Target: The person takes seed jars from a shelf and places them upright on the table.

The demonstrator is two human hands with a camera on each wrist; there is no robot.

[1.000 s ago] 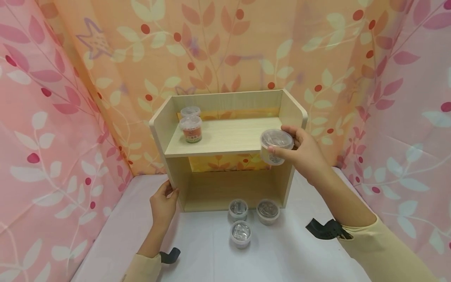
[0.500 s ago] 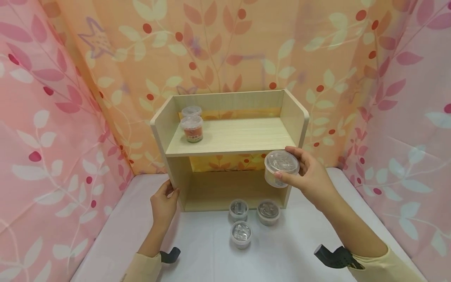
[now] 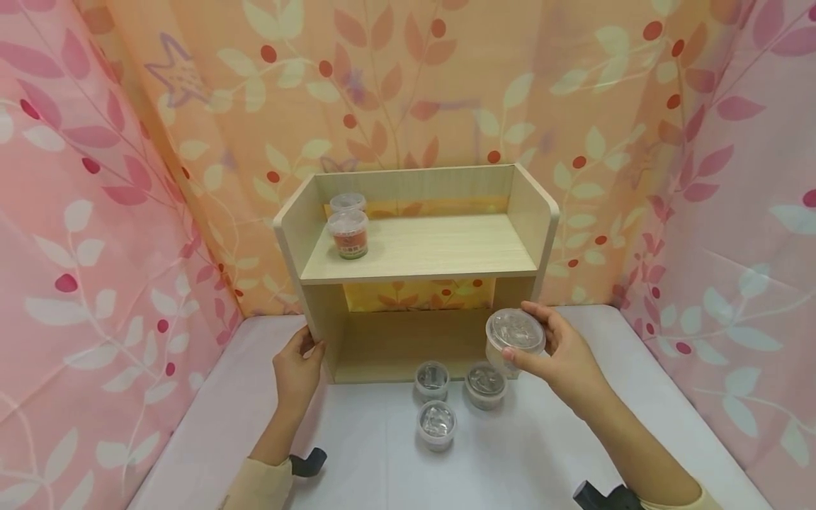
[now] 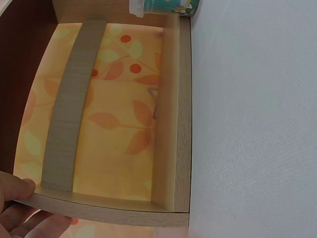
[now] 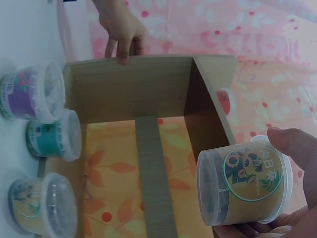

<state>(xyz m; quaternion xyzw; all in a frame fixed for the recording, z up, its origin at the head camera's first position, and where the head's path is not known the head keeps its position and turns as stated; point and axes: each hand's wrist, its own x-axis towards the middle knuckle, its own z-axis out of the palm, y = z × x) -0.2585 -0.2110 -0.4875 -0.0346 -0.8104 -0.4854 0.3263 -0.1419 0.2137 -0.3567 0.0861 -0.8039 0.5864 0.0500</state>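
My right hand (image 3: 564, 361) holds a clear lidded tub (image 3: 515, 334) between thumb and fingers, raised before the lower right of a pale wooden shelf unit (image 3: 417, 275). In the right wrist view this tub (image 5: 252, 183) has a yellow label with sunflowers. My left hand (image 3: 297, 368) pinches the front edge of the unit's left side panel (image 4: 114, 210), thumb inside and fingers outside. On the white table, close to the unit's front, stand three lidded tubs: a purple-labelled one (image 5: 27, 94), a teal one (image 5: 52, 134) and a yellow one (image 5: 42, 203).
Two tubs stand one behind the other at the left of the upper shelf; the front tub (image 3: 348, 235) has an orange-red label. A patterned orange curtain (image 3: 408, 85) hangs behind, with pink curtains (image 3: 83, 248) at both sides.
My right hand has lowered the sunflower tub from upper-shelf height to in front of the lower compartment, drifting slightly right. The left hand stays on the side panel.
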